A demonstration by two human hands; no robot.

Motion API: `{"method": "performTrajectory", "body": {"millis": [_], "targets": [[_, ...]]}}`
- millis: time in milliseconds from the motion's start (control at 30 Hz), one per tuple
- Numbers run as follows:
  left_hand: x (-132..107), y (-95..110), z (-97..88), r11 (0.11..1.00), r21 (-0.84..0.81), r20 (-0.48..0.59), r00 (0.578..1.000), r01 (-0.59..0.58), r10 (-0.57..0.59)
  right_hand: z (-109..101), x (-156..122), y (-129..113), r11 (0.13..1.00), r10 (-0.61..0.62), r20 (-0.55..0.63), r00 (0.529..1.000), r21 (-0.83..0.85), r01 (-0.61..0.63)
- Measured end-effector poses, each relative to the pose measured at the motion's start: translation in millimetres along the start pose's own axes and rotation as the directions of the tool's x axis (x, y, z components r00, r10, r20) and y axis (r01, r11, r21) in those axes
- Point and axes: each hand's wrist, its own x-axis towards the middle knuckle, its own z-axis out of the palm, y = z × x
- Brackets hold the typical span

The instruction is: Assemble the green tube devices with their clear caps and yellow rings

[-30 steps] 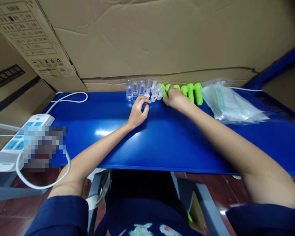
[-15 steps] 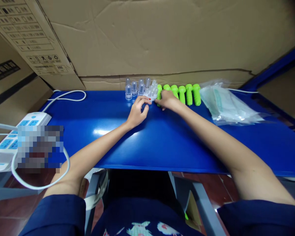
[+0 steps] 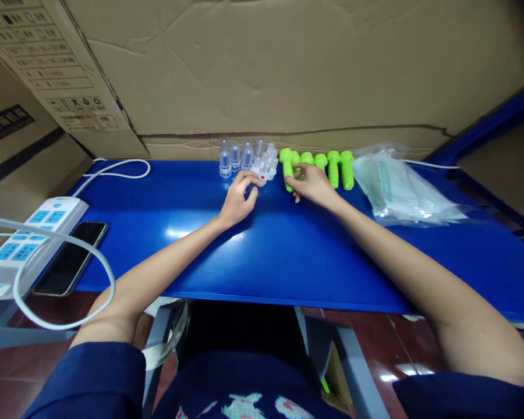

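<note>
My right hand (image 3: 312, 183) pinches the lower end of a lime-green bolt-shaped plastic piece (image 3: 287, 166), its rounded head toward the cardboard. More lime-green pieces (image 3: 333, 169) of the same shape lie in a row beside and behind that hand, partly covered by it. Just left of them, a cluster of small clear plastic pieces (image 3: 268, 163) with a red dot at its front touches or nearly touches the fingertips of my left hand (image 3: 239, 198). That hand has bent fingers, with the thumb held apart. Several clear bottle-shaped containers (image 3: 225, 158) stand upright beyond it.
Cardboard (image 3: 253, 75) walls off the back of the blue table (image 3: 262, 250). At right lies a clear plastic bag (image 3: 406, 186) with pale contents. A white power strip (image 3: 48, 218), a looping white cable (image 3: 109, 273) and a phone (image 3: 72, 256) are at left.
My right hand has drawn the leftmost green piece slightly toward me, out of the row. My left hand stays by the clear pieces. The view has shifted slightly.
</note>
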Motion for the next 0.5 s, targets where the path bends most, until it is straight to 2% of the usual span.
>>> {"method": "performTrajectory", "body": {"millis": [67,133,233,300,367,433,467,500], "targets": [[3,6,-6.2,0.995,0.104,0.051,0.999,0.0,-0.005,2,-3,9,0.998,-0.014,-0.037,0.999,0.061,0.017],[6,18,-17.9,0.968,0.252,0.148,0.988,-0.002,-0.036,5,-6,16,0.994,-0.033,-0.054,0.998,0.101,0.038],[-2,48,-44.0,0.911,0.409,0.26,0.95,0.053,-0.172,10,-9,23,0.985,-0.069,-0.061,0.996,0.154,0.078],[-22,73,-65.1,0.93,0.351,0.302,0.927,0.11,-0.223,15,-9,25,0.978,-0.087,-0.081,0.993,0.181,0.1],[-56,97,-89.5,0.963,0.178,0.359,0.897,0.204,-0.257,19,-9,26,0.975,-0.098,-0.102,0.99,0.19,0.116],[-100,114,-118.6,0.916,0.003,0.485,0.8,0.402,-0.353,22,-9,28,0.972,-0.111,-0.112,0.987,0.194,0.131],[-124,119,-135.1,0.85,-0.06,0.545,0.73,0.524,-0.412,23,-9,28,0.971,-0.115,-0.115,0.987,0.198,0.136],[-149,120,-152.5,0.748,-0.107,0.592,0.646,0.655,-0.482,23,-9,29,0.97,-0.114,-0.113,0.987,0.202,0.135]]}}
